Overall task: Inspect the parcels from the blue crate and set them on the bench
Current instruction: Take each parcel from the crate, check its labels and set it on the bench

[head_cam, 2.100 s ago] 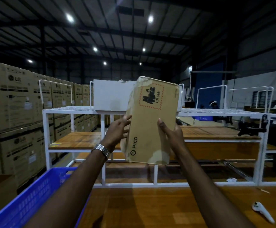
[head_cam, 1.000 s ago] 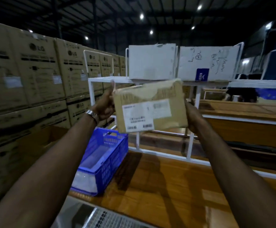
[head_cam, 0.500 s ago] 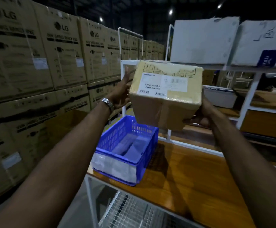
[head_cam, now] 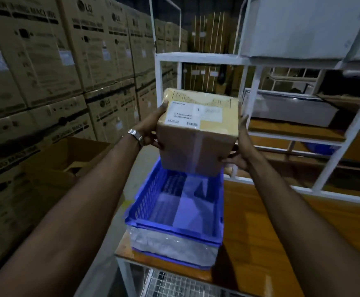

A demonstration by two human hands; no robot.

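Observation:
I hold a brown cardboard parcel (head_cam: 198, 136) in the air above the far end of the blue crate (head_cam: 174, 232). A white shipping label faces up on its top. My left hand (head_cam: 151, 133), with a metal watch at the wrist, grips its left side. My right hand (head_cam: 241, 146) grips its right side and lower corner. The crate stands on the left end of the wooden bench (head_cam: 260, 221) and looks lined with clear plastic. What lies inside it I cannot make out.
A white metal shelf frame (head_cam: 249, 95) rises behind the bench, with white boxes (head_cam: 299, 26) on top. Stacked LG cartons (head_cam: 52, 61) wall off the left. An open cardboard box (head_cam: 67, 159) sits on the floor to the left. A wire mesh shelf (head_cam: 174, 284) lies under the bench.
My view has swung left and down toward the crate. The parcel was turned over, label now on top, and has come lower over the crate.

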